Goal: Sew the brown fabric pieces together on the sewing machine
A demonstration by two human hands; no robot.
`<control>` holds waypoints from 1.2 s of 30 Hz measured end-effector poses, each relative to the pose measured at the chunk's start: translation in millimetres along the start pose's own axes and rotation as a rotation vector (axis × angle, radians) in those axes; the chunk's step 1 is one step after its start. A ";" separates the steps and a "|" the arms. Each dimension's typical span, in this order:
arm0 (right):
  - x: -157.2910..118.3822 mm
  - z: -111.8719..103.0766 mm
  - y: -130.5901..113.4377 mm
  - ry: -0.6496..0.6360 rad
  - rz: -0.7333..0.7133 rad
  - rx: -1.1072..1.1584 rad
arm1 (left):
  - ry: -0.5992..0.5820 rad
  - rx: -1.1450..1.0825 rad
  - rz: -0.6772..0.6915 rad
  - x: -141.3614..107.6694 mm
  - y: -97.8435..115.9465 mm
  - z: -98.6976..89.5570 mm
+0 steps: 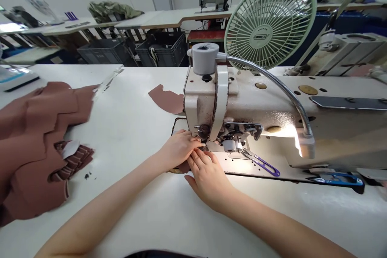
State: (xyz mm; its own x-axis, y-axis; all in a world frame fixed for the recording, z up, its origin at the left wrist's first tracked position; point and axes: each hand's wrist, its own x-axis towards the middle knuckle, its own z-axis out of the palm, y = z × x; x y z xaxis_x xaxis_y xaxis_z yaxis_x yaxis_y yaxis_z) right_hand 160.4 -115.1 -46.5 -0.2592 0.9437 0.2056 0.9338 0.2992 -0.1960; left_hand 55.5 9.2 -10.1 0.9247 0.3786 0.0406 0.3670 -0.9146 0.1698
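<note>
Both of my hands meet below the needle area of a white sewing machine [202, 100]. A small brown piece of material [184, 166] shows beneath them, mostly hidden. My left hand [180, 149] reaches in beside the presser foot, its fingers bent and pressed together on the piece; the fingertips are partly covered. Against it lies my right hand [208, 175], palm down, fingers stretched flat over the piece and thumb apart. Purple-handled thread snips [264, 166] rest on the machine bed to the right. Behind the machine head, a curved brown cut piece [167, 98] lies flat.
Stacked brown cut pieces [27, 141] cover the table's left side, with a striped bundle [74, 160] on them. Blue-handled snips [338, 178] lie at the right. A bendable lamp [306, 143] lights the bed. Behind stand a green fan [270, 24] and grey crates [165, 48].
</note>
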 end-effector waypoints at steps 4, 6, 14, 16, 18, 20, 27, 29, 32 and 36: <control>4.3 -1.1 3.0 -0.022 0.037 0.037 | 0.042 0.015 0.016 -1.1 -5.4 7.7; 5.9 -2.1 4.4 -0.036 0.045 0.048 | 0.063 0.019 0.016 -1.0 -7.7 10.5; 5.6 -0.1 6.9 -0.045 0.045 0.033 | 0.056 0.016 0.007 -1.6 -6.9 12.2; 4.9 0.4 7.0 -0.034 0.040 0.022 | 0.033 0.031 -0.002 -1.4 -5.6 11.3; 4.5 0.2 6.9 -0.025 0.033 0.016 | 0.019 0.040 0.012 -1.2 -4.3 10.2; 4.5 -0.1 7.0 -0.029 0.032 0.017 | 0.019 0.044 0.029 -1.6 -3.3 9.6; 2.9 3.9 10.1 0.025 -0.008 -0.017 | 0.117 -0.006 -0.004 -3.3 -13.8 12.0; 1.1 5.8 11.4 0.090 -0.069 -0.039 | 0.204 -0.025 -0.052 -0.3 -24.7 10.7; -0.7 12.1 14.9 0.193 -0.173 -0.077 | 0.297 -0.021 -0.240 6.9 -49.5 7.1; 1.0 23.8 22.1 0.274 -0.212 -0.077 | 0.136 -0.011 -0.400 6.8 -76.7 4.2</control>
State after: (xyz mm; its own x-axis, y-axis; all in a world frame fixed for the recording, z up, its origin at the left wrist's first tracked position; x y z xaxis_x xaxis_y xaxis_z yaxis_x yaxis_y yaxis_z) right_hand 174.9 -104.2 -73.4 -0.3835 0.7854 0.4859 0.8849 0.4631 -0.0502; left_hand 34.0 81.3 -27.0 0.6874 0.7195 0.0992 0.6926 -0.6904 0.2090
